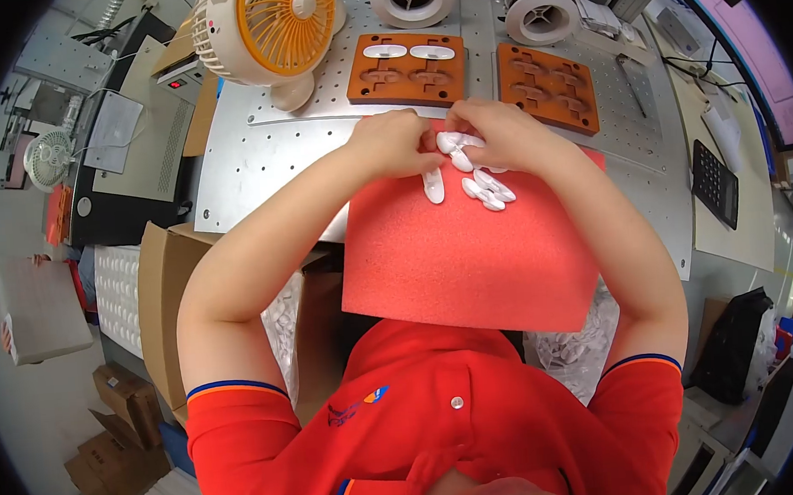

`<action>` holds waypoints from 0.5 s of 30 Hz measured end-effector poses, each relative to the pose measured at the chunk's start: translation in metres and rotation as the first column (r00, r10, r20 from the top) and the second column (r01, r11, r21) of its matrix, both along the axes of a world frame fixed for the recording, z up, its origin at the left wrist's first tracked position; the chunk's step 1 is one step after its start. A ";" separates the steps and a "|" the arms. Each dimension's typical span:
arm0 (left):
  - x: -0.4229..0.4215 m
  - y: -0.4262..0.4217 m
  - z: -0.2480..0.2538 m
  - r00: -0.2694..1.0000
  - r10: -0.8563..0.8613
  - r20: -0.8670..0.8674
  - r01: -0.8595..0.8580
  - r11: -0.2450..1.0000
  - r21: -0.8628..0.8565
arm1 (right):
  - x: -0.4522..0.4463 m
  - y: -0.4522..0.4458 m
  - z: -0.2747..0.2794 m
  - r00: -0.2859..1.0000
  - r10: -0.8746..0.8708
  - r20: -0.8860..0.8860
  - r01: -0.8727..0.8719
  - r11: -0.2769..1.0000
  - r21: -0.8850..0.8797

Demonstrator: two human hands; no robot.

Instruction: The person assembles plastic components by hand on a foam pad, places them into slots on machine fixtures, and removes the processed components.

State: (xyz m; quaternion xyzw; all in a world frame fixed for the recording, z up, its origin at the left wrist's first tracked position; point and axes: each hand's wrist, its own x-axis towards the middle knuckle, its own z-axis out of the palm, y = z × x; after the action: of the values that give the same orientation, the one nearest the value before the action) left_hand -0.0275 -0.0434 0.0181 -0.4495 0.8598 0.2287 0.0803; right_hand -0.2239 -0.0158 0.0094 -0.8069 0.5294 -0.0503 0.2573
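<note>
Several small white oval plastic pieces (pixel 494 185) lie on a red foam sheet (pixel 461 252). My left hand (pixel 393 144) is closed, its fingers curled above the sheet's far edge; what they hold, if anything, is hidden. One white oval piece (pixel 435 187) sticks out just below its fingertips. My right hand (pixel 503 136) bends over a small cluster of white pieces, its fingers closed around a white oval piece (pixel 460 158). Beyond my hands, an orange-brown fixture block (pixel 409 93) carries two white pieces in its upper slots.
A second fixture block (pixel 546 87) lies to the right. An orange and white fan (pixel 285 30) stands at the back left, with white spools (pixel 541 18) behind. An open cardboard box (pixel 169 309) is at left, a calculator (pixel 716 184) at right. Another person holds a pale panel (pixel 44 307).
</note>
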 end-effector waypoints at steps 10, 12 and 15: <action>-0.005 0.023 -0.003 0.986 0.089 -0.143 -0.114 0.977 -0.182 | 0.004 -0.003 -0.008 0.999 0.008 -0.054 -0.013 0.995 -0.098; -0.003 0.019 -0.018 0.969 0.009 -0.247 -0.064 0.974 -0.216 | 0.006 -0.004 -0.005 0.991 0.035 -0.126 -0.056 0.984 -0.169; -0.006 0.011 -0.025 0.993 0.009 -0.120 -0.030 0.985 -0.171 | 0.000 -0.005 -0.002 0.999 0.022 -0.045 -0.028 0.991 -0.134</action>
State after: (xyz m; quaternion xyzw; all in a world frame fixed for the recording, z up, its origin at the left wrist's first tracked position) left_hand -0.0333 -0.0322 -0.0072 -0.4488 0.8751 0.1805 -0.0124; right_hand -0.2237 -0.0208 0.0073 -0.8299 0.5201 -0.0649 0.1914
